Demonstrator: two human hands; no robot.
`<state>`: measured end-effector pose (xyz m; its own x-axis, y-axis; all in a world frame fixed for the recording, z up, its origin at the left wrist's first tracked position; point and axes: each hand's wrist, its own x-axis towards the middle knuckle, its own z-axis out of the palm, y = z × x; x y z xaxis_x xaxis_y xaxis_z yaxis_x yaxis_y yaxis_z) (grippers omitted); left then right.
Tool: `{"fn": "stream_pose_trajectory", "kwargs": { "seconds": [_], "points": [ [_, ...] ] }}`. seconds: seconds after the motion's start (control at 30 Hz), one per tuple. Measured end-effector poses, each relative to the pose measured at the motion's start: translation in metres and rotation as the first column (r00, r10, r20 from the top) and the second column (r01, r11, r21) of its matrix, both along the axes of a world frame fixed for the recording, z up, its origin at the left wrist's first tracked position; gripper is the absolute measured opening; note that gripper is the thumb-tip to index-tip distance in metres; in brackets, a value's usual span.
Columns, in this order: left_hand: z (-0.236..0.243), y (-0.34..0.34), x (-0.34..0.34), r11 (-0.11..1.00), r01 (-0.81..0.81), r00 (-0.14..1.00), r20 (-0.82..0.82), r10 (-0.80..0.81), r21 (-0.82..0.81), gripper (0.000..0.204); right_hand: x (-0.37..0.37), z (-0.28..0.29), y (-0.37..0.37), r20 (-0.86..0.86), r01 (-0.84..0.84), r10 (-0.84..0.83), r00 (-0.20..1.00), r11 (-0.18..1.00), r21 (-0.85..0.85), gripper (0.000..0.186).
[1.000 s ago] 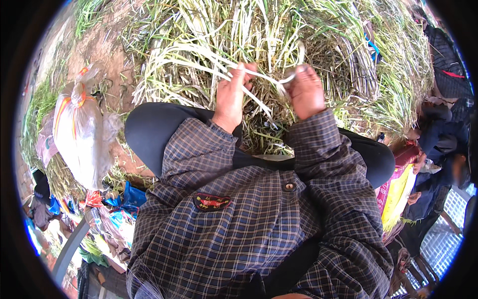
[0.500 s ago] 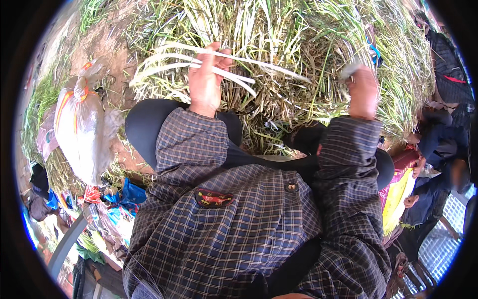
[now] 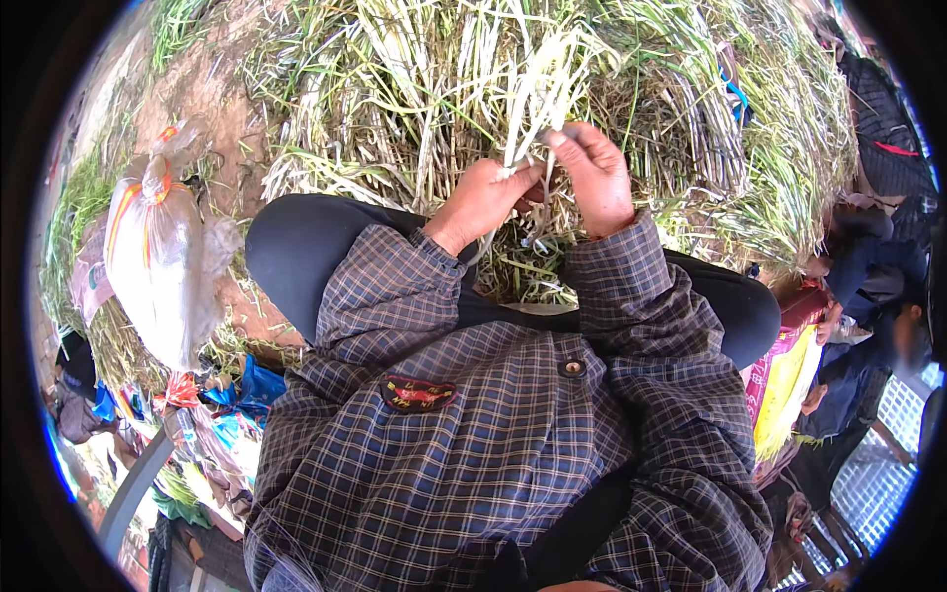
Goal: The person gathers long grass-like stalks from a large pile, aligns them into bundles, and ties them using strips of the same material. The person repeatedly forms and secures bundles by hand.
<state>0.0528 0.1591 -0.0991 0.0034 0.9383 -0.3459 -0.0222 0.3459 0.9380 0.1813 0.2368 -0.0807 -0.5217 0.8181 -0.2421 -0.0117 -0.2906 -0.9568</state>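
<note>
Several long pale stalks (image 3: 538, 99), whitish to yellow-green, stand up from my two hands in front of my lap. My left hand (image 3: 480, 204) is closed around their lower part, thumb pointing to the right. Close beside it, my right hand (image 3: 597, 183) pinches at the stalks with thumb and fingers; its fingertips are partly hidden. A thin pale strand (image 3: 544, 202) hangs below, between the hands. Beyond them spreads a thick heap of green and whitish stalks (image 3: 424, 118), lying in layers.
A tied whitish plastic sack (image 3: 153, 266) stands at the left on brown ground. Blue plastic (image 3: 258, 383) and other bags lie below it. At the right edge, another person in dark clothes (image 3: 878, 286) sits near a yellow and red sack (image 3: 784, 395). My dark-clad knees (image 3: 296, 257) flank the work area.
My left hand has moved right and down, and the stalks have swung from crosswise to upright. My right hand has come in from the right to meet them.
</note>
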Motion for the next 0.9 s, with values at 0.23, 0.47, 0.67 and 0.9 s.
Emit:
{"fn": "stream_pose_trajectory", "kwargs": {
  "seconds": [0.23, 0.47, 0.67, 0.9],
  "points": [
    [-0.013, 0.001, -0.007, 0.900, -0.419, 0.769, 0.481, 0.421, -0.118, 0.029, 0.028, 0.011, 0.033, -0.238, 0.476, -0.509, 0.827, 0.860, -0.184, 0.009],
    [-0.016, 0.008, -0.040, 0.608, -0.768, 0.468, 0.471, 0.748, -0.202, 0.027, 0.096, 0.067, 0.067, -0.585, 0.593, -0.542, 0.603, 0.795, -0.125, 0.017],
    [-0.006, 0.012, -0.025, 0.877, 0.166, 0.637, -0.630, -0.444, -0.451, 0.036, 0.070, 0.053, 0.050, -0.244, 0.436, -0.375, 0.894, 0.852, 0.289, 0.009],
    [0.007, -0.001, -0.017, 0.984, -0.110, 0.978, -0.159, 0.132, 0.138, 0.036, 0.026, 0.037, 0.028, -0.181, 0.242, -0.223, 0.958, 0.966, 0.091, 0.010]
  ]
}}
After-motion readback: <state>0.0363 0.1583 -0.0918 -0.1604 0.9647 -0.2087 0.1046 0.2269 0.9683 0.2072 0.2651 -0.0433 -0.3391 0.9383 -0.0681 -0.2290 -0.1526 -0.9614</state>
